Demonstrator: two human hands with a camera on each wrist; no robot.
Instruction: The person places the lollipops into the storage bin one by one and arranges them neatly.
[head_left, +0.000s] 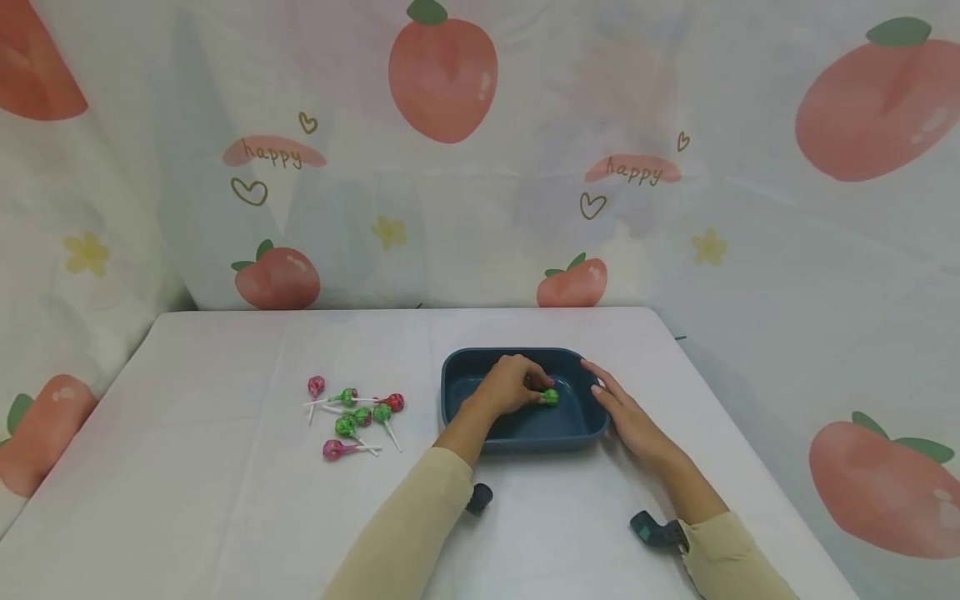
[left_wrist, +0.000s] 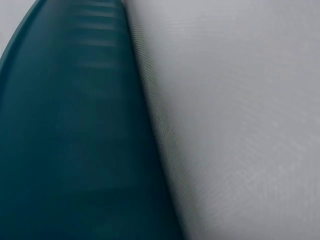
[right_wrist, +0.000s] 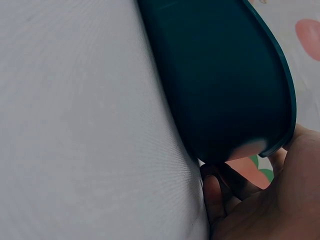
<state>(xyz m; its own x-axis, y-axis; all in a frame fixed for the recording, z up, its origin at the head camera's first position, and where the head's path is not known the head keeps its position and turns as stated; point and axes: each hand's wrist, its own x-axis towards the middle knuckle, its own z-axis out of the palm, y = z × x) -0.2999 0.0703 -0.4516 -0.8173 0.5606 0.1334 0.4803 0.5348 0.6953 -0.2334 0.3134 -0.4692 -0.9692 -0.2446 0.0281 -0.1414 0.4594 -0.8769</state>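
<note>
My left hand (head_left: 512, 385) reaches into the dark blue rectangular tray (head_left: 540, 444) and pinches a green-wrapped lollipop (head_left: 551, 397) above its floor. The stick is hidden by the fingers. A small pink spot shows at the fingertips; I cannot tell what it is. At the tray's right end, my right hand (head_left: 633, 423) holds the rim and outer wall. The right wrist view shows part of that hand (right_wrist: 295, 190) at the rim, with other fingers curled low beside the wall. Only the tray's outer wall (left_wrist: 80, 125) and white cloth appear in the left wrist view.
Left of the tray lies a loose group of several lollipops, among them a red one (head_left: 395, 402), a pink one (head_left: 333, 450) and a green one (head_left: 345, 426). White cloth covers the table (head_left: 187, 467). A peach-printed curtain (head_left: 480, 208) hangs behind it.
</note>
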